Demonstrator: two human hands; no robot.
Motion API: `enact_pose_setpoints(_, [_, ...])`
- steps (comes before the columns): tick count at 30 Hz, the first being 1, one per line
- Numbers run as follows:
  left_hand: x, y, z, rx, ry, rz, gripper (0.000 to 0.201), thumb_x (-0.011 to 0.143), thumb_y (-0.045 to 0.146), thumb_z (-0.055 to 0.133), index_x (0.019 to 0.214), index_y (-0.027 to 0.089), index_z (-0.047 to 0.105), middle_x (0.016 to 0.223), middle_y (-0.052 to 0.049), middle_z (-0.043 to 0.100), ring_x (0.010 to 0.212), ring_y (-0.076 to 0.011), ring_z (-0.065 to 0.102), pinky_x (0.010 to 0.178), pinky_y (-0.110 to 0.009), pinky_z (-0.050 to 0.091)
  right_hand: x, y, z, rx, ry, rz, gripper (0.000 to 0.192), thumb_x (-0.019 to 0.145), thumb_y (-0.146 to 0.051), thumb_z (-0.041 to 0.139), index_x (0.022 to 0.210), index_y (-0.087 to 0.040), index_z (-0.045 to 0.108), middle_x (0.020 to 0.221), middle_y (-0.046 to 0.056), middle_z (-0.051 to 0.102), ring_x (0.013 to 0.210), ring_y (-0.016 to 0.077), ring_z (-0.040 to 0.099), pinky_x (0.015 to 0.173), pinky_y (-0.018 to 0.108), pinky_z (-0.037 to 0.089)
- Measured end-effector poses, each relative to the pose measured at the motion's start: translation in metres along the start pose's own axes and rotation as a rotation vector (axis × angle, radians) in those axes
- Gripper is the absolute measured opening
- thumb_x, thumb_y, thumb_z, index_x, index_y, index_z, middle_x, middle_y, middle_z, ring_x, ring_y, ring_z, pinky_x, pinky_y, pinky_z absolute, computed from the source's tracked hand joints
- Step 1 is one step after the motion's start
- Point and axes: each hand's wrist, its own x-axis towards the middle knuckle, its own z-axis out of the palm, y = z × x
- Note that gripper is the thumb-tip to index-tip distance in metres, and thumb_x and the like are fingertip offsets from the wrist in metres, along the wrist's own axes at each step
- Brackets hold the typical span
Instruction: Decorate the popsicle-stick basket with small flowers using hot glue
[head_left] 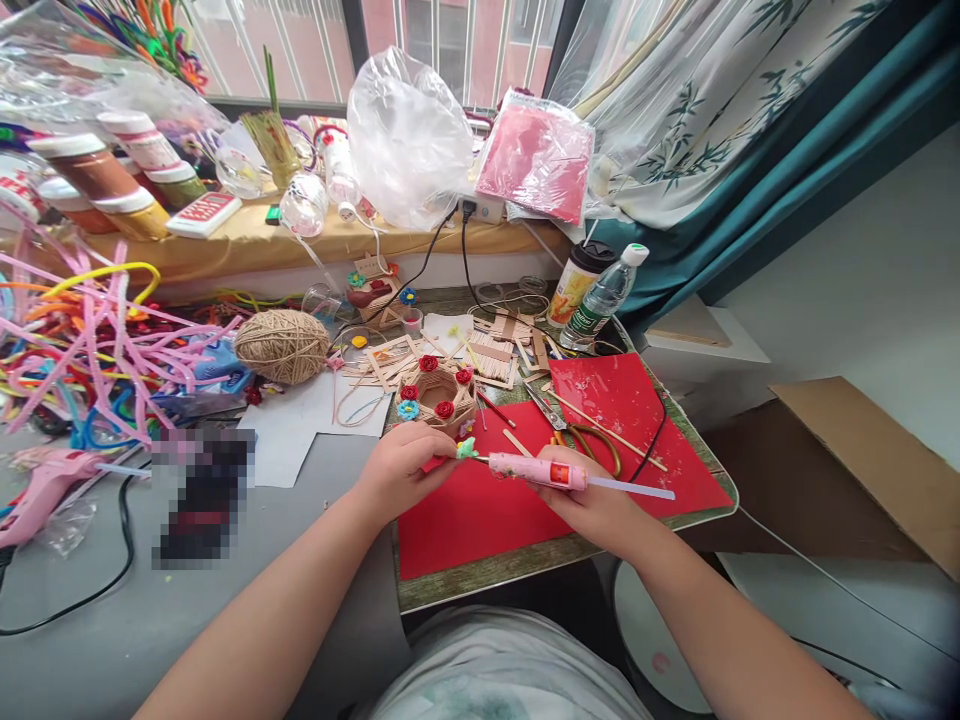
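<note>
From here the glue gun (534,470) looks pink, the sheets (465,530) red, the twine (282,346) tan, the white curtain (720,95) leaf-patterned in dark green.

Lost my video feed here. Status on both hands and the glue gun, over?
Right hand gripping pink glue gun. Left hand pinching small green piece by the nozzle. Scissors lie close beyond right hand.

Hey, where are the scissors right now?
In the head view, the scissors lie right of centre by the red sheets, just beyond the right hand and the pink glue gun it holds.
</note>
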Motion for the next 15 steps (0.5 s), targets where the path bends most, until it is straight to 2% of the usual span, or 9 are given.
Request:
enact_pose_setpoints(6, [-0.0023,0.0000,0.0009,0.018,-0.004,-0.062,0.011,0.095,0.015,0.070,0.099,0.024,0.064,0.086,-0.003,0.075,0.078,-0.0155,0.069,0.074,-0.029,0.052,0.0006,-0.0038,-0.0005,-0.050,0.021,-0.014,0.027,0.108,-0.047,0.052,0.093,-0.024,0.059,0.088,0.004,0.063,0.080,0.0216,0.060,0.072,0.033,0.047])
enact_pose_setpoints(15, [-0.0020,-0.0003,0.0010,0.032,0.009,-0.061,0.011,0.094,0.015,0.069,0.100,0.023,0.065,0.085,-0.003,0.074,0.077,-0.0157,0.068,0.074,-0.029,0.052,-0.0009,0.0023,-0.0010,-0.036,0.019,-0.003,0.028,0.108,-0.048,0.051,0.094,-0.025,0.059,0.089,0.004,0.065,0.080,0.0223,0.060,0.073,0.035,0.047])
